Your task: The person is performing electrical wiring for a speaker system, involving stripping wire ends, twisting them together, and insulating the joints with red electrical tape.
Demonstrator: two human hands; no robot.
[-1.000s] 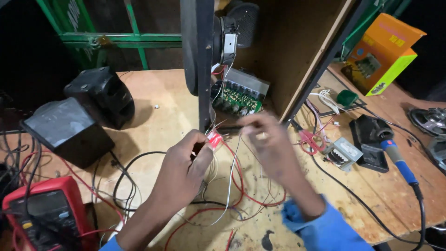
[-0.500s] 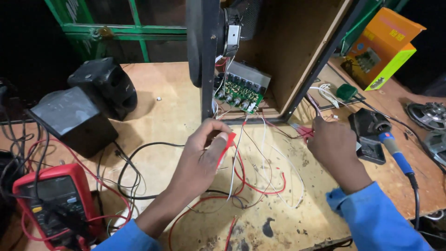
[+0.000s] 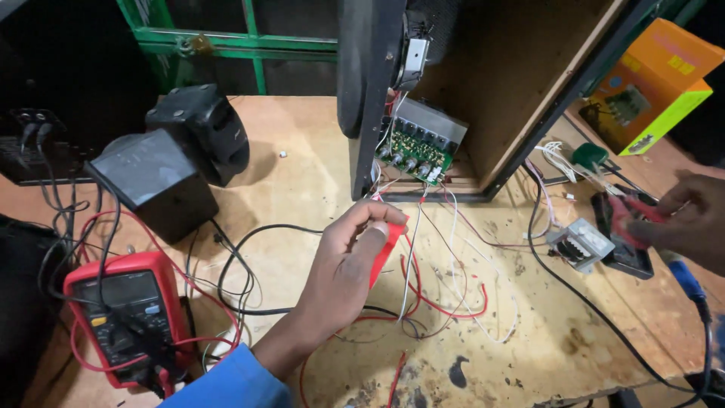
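Left hand (image 3: 343,268) pinches a red wire (image 3: 389,245) mid-counter (image 3: 302,159), keeping it taut off the green circuit board (image 3: 415,151) in the open speaker cabinet (image 3: 483,91). Right hand (image 3: 683,219) grips a red-handled tool (image 3: 630,215) beside the small transformer (image 3: 580,243). Red multimeter (image 3: 124,313) parked far left.

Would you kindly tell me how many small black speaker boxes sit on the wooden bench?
2: one square black speaker box at left, one rounded black speaker box touching behind it. Others may be hidden.
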